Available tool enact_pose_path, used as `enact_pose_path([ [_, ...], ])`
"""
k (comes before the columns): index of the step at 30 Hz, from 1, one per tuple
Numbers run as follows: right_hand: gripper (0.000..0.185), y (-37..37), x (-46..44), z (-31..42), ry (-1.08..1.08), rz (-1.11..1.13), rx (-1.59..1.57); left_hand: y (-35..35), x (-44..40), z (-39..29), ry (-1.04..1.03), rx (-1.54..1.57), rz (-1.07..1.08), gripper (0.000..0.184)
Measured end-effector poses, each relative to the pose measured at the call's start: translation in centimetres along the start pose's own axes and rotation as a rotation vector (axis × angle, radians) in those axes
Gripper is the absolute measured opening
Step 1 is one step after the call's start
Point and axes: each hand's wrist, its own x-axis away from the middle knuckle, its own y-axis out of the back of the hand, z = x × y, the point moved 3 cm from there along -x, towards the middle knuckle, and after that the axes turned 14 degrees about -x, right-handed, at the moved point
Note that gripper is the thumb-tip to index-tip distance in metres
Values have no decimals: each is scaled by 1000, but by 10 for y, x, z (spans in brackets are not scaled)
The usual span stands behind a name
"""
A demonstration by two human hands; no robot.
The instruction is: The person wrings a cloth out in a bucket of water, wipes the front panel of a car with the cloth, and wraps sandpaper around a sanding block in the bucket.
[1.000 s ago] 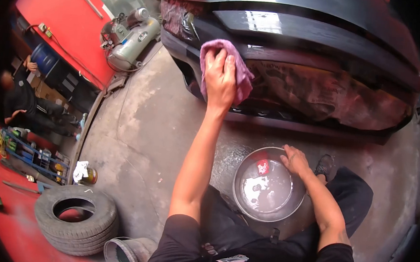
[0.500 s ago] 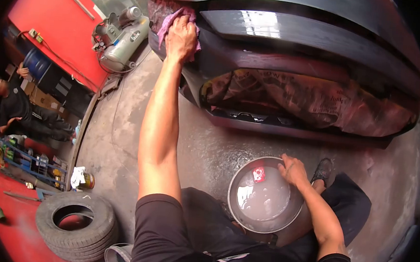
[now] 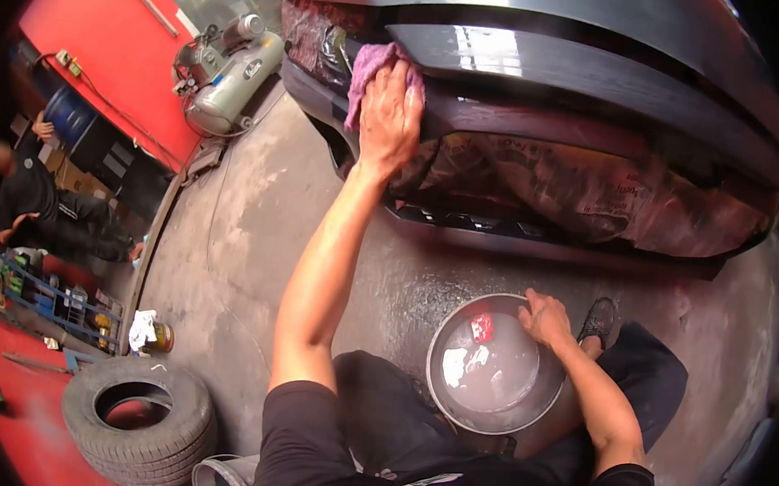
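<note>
Head view, left to right: a tyre [image 3: 139, 460] lies well below the left hand [image 3: 389, 121], off to its left; a compressor [image 3: 242, 88] stands nearer, also on its left; that hand grasps a bunched purple cloth [image 3: 362, 83], fingers laid over it against the dark bumper [image 3: 533, 122], which stretches off to the hand's right; just left of the right hand [image 3: 547, 319], a round basin [image 3: 549, 381] holds cloudy liquid; the right hand's fingers touch its rim, though whether they clench it I cannot tell.

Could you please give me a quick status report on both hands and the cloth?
Left hand on purple cloth, against bumper. Right hand at basin rim. Nothing visibly blocking the cloth.
</note>
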Motion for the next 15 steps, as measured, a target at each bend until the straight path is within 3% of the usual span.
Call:
enact_pose_path([
  [2,34,2,1,1,-5,-1,-3,-12,-7,20,70,-35,29,41],
  [3,33,1,4,0,-10,-3,1,-36,-9,53,-145,-276,18,44],
  [6,30,1,0,-2,5,-17,11,-31,-50,80,226,-98,168,47],
  [8,28,1,1,-4,18,-7,14,-39,-48,82,227,-109,98,46],
  [13,27,-3,2,-5,13,-23,0,-25,2,31,440,-32,82,44],
  [15,27,-1,0,-4,17,-40,2,-20,25,-2,415,-54,-10,45],
])
